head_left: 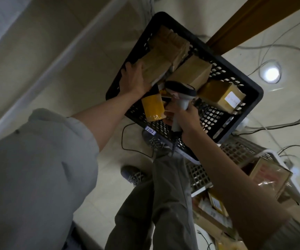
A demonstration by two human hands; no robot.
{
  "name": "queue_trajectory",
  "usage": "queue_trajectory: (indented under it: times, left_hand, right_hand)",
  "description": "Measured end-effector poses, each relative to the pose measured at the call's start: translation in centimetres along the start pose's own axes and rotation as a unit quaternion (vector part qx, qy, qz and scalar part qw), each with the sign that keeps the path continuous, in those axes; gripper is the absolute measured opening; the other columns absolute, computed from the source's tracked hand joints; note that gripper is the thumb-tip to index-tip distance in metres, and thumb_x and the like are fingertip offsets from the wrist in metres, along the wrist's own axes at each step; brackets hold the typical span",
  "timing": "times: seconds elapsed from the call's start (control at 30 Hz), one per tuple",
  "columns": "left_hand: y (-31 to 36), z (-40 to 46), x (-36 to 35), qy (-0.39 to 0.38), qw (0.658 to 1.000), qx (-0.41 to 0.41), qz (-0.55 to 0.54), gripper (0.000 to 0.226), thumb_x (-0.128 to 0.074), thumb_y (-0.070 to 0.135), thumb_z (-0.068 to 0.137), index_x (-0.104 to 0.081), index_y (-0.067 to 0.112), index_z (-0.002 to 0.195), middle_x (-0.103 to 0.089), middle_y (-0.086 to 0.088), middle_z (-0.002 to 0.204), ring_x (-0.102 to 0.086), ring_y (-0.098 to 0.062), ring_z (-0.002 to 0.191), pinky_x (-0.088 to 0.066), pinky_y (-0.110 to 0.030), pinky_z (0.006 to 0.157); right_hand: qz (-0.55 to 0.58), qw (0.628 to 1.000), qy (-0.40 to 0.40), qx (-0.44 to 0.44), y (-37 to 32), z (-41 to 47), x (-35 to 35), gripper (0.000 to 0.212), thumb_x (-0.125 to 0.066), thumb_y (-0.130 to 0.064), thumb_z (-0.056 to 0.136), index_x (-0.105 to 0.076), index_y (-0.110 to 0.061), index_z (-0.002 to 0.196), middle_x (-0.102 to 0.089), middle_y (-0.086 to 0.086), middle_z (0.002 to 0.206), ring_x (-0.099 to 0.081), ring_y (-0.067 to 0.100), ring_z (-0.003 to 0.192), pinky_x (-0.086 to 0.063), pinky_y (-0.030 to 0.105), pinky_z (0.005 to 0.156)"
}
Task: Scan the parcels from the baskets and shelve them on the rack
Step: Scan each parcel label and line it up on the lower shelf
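Note:
A black plastic basket (250, 91) stands on the floor, holding several brown cardboard parcels. My left hand (134, 78) grips a taped brown parcel (156, 67) at the basket's left side. My right hand (185, 114) holds a grey handheld barcode scanner (181, 92) by its handle, with the scanner head over the middle of the basket. A yellow taped parcel (152, 109) lies below the scanner. Another brown box (192, 71) and a box with a white label (221, 96) sit to the right.
A white basket (235, 150) with more parcels (270, 175) sits at lower right. Cables (281, 123) trail over the pale floor on the right. A bright light reflection (271, 73) shows on the floor. My legs and shoes (154, 141) stand beside the black basket. A brown wooden board (250, 22) crosses the top right.

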State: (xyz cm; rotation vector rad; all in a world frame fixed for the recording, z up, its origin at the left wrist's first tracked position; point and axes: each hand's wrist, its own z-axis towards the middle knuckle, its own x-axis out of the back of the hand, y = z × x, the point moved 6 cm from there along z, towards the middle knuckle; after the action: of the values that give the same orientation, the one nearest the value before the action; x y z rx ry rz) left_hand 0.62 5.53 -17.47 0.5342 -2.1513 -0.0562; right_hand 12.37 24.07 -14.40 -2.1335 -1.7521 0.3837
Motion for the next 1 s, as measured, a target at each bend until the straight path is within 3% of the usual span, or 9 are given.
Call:
queue_trajectory:
  times: [0.17, 0.37, 0.43, 0.53, 0.63, 0.7, 0.77, 0.9, 1.0]
  left_hand:
    - [-1.6, -4.8, 2.5, 0.014, 0.996, 0.021, -0.090, 0.073, -0.083, 0.042, 0.073, -0.044, 0.024, 0.132, -0.046, -0.013, 0.135, -0.049, -0.033, 0.121, -0.049, -0.047, 0.094]
    - [-4.5, -16.2, 9.9, 0.058, 0.972, 0.067, -0.219, 0.059, -0.082, 0.049, 0.071, -0.053, 0.031, 0.120, -0.052, -0.003, 0.119, -0.057, -0.022, 0.104, -0.048, -0.031, 0.088]
    - [-5.7, -20.5, 12.7, 0.075, 0.958, 0.087, -0.264, 0.056, -0.079, 0.056, 0.072, -0.054, 0.035, 0.118, -0.053, 0.000, 0.119, -0.057, -0.019, 0.104, -0.048, -0.031, 0.091]
    - [-7.5, -27.1, 17.3, 0.102, 0.932, 0.109, -0.330, 0.057, -0.071, 0.069, 0.067, -0.052, 0.044, 0.114, -0.058, 0.001, 0.120, -0.059, -0.018, 0.106, -0.050, -0.039, 0.096]
    - [-9.4, -33.7, 22.3, 0.137, 0.898, 0.111, -0.402, 0.056, -0.066, 0.071, 0.068, -0.052, 0.044, 0.116, -0.064, 0.002, 0.117, -0.062, -0.017, 0.105, -0.051, -0.036, 0.091]
    - [-10.8, -38.0, 25.6, 0.172, 0.873, 0.105, -0.445, 0.048, -0.070, 0.060, 0.081, -0.054, 0.038, 0.121, -0.067, 0.003, 0.113, -0.063, -0.013, 0.101, -0.049, -0.026, 0.080]
    - [-12.4, -42.3, 28.4, 0.199, 0.848, 0.103, -0.480, 0.040, -0.068, 0.055, 0.088, -0.054, 0.039, 0.122, -0.069, 0.004, 0.110, -0.064, -0.010, 0.099, -0.047, -0.022, 0.077]
    - [-15.7, -49.7, 32.8, 0.243, 0.804, 0.087, -0.536, 0.041, -0.063, 0.070, 0.084, -0.054, 0.049, 0.117, -0.069, 0.007, 0.112, -0.066, -0.009, 0.102, -0.054, -0.034, 0.088]
    - [-17.8, -54.9, 36.6, 0.287, 0.791, 0.083, -0.534, 0.034, -0.064, 0.056, 0.091, -0.052, 0.045, 0.122, -0.067, 0.012, 0.110, -0.063, 0.001, 0.095, -0.047, -0.023, 0.074]
  right_hand:
    - [0.004, 1.000, 0.004, 0.012, -1.1, -3.4, -0.3, 0.036, -0.067, -0.010, 0.092, -0.056, -0.007, 0.127, -0.069, 0.017, 0.115, -0.071, 0.024, 0.090, -0.061, 0.034, 0.068]
    - [-0.031, 0.998, -0.025, 0.057, -5.1, -12.8, -2.7, 0.024, -0.066, -0.009, 0.093, -0.061, -0.011, 0.117, -0.068, 0.016, 0.113, -0.071, 0.024, 0.090, -0.060, 0.034, 0.070]
    - [-0.044, 0.996, -0.031, 0.069, -6.4, -16.9, -3.8, 0.016, -0.065, -0.008, 0.094, -0.061, -0.020, 0.104, -0.067, 0.014, 0.111, -0.068, 0.026, 0.094, -0.061, 0.037, 0.073]
    - [-0.064, 0.992, -0.051, 0.097, -8.1, -23.2, -5.7, 0.021, -0.062, -0.008, 0.096, -0.056, -0.028, 0.095, -0.063, 0.005, 0.103, -0.063, 0.022, 0.095, -0.061, 0.040, 0.079]
    - [-0.091, 0.984, -0.065, 0.142, -9.6, -29.8, -8.2, 0.017, -0.062, -0.010, 0.097, -0.055, -0.025, 0.099, -0.063, -0.001, 0.096, -0.062, 0.016, 0.087, -0.056, 0.031, 0.070]
    - [-0.098, 0.977, -0.087, 0.171, -10.3, -34.4, -10.4, 0.017, -0.067, -0.016, 0.093, -0.062, -0.022, 0.108, -0.070, 0.003, 0.103, -0.068, 0.022, 0.096, -0.060, 0.039, 0.080]
    - [-0.113, 0.965, -0.121, 0.204, -11.0, -39.0, -12.9, 0.022, -0.072, -0.024, 0.090, -0.065, -0.027, 0.111, -0.074, 0.002, 0.109, -0.070, 0.024, 0.103, -0.059, 0.045, 0.088]
    - [-0.152, 0.928, -0.213, 0.265, -11.7, -47.7, -17.8, 0.017, -0.065, -0.014, 0.097, -0.065, -0.014, 0.114, -0.074, 0.006, 0.105, -0.072, 0.023, 0.094, -0.061, 0.037, 0.079]
    - [-0.202, 0.889, -0.243, 0.330, -12.3, -53.6, -21.0, 0.014, -0.064, -0.011, 0.095, -0.064, -0.005, 0.109, -0.072, 0.013, 0.098, -0.068, 0.028, 0.085, -0.058, 0.040, 0.073]
